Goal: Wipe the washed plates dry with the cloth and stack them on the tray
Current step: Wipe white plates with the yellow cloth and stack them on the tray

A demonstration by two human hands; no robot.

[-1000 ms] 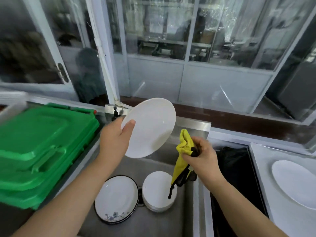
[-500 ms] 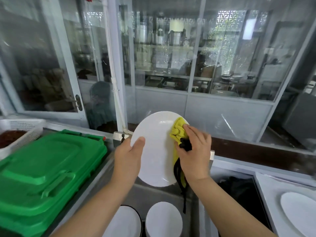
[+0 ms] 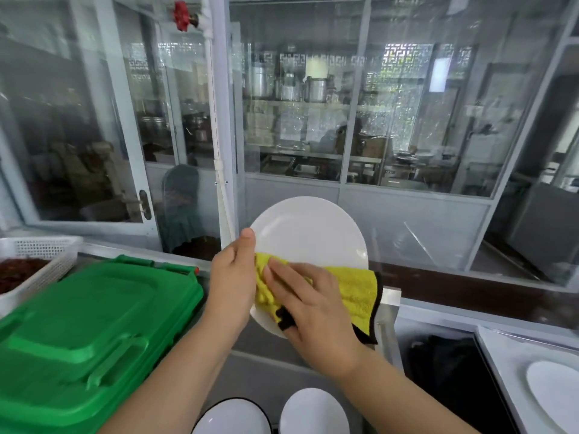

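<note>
A white plate (image 3: 310, 233) is held up on edge in front of me. My left hand (image 3: 233, 277) grips its left rim, thumb on the front face. My right hand (image 3: 308, 303) presses a yellow cloth with black trim (image 3: 354, 292) flat against the plate's lower half, fingers straight. Below, in the steel sink (image 3: 269, 368), sit a dark-rimmed plate (image 3: 232, 418) and a stack of white plates (image 3: 313, 411). At the right edge a white tray (image 3: 507, 364) carries one white plate (image 3: 554, 393).
A green plastic bin lid (image 3: 91, 333) fills the left side. A white basket with red contents (image 3: 31, 264) stands behind it. A black bag (image 3: 445, 377) sits between sink and tray. Glass partitions (image 3: 313, 120) close the back.
The cloth has spread out across the plate's lower half, and my right hand has moved from the plate's right rim toward its left side, now flat on the cloth. My view has tilted upward.
</note>
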